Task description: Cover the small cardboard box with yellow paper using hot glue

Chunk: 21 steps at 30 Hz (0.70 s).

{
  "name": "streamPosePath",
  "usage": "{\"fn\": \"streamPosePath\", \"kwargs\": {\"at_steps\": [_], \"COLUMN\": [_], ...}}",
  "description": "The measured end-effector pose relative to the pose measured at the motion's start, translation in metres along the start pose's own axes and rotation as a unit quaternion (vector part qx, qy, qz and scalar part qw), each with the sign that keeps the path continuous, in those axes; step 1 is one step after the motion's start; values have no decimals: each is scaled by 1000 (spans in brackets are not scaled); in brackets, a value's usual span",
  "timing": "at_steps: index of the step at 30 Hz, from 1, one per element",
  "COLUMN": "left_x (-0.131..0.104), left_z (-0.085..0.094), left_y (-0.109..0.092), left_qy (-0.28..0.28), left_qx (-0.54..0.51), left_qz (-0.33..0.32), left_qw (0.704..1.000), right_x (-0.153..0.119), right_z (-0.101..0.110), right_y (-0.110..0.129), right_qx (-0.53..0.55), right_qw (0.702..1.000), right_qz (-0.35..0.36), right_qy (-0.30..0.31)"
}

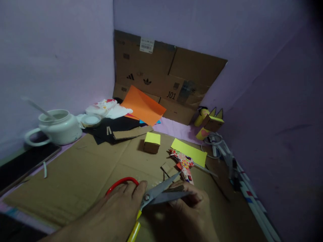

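My left hand (123, 208) is closed around the handles of the scissors (157, 193), which show a red loop and a yellow part. The blades are spread and point right. Between them is a small brown cardboard piece (179, 189), pinched in the fingers of my right hand (193, 205). Just beyond my right hand lies a floral-patterned glue gun (185, 163), with small cardboard scraps (170, 166) beside it. A small cardboard box with a yellow top (152, 143) sits farther back on the cardboard sheet (101, 168).
A white pot (60, 127) and a dark phone-like slab (27, 164) are at the left. Orange paper (143, 106) lies before an upright cardboard panel (156, 74). Yellow paper (189, 153), yellow-and-brown crafts (212, 124) and a cable (214, 144) are at the right.
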<state>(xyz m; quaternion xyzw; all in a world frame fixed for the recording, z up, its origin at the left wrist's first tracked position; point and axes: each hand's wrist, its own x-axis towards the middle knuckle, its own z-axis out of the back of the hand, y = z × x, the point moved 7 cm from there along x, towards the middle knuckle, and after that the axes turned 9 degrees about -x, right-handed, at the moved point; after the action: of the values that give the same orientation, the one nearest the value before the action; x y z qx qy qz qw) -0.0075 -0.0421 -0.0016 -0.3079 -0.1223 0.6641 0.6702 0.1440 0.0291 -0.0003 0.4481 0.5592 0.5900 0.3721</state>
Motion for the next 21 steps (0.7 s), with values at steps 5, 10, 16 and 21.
{"fn": "streamPosePath", "kwargs": {"at_steps": [5, 10, 16, 21], "left_x": [5, 6, 2, 3], "left_z": [-7, 3, 2, -8], "left_y": [0, -16, -18, -7], "left_qy": [17, 47, 56, 14], "left_qx": [71, 114, 147, 161], "left_qz": [1, 1, -23, -44], "left_qw": [997, 992, 987, 986], "right_x": [1, 1, 0, 0], "right_z": [1, 0, 0, 1], "right_y": [1, 2, 4, 5], "right_qx": [-5, -3, -18, -27], "right_qw": [1000, 1000, 1000, 1000], "right_qz": [7, 14, 8, 7], "right_qy": [2, 9, 13, 8]}}
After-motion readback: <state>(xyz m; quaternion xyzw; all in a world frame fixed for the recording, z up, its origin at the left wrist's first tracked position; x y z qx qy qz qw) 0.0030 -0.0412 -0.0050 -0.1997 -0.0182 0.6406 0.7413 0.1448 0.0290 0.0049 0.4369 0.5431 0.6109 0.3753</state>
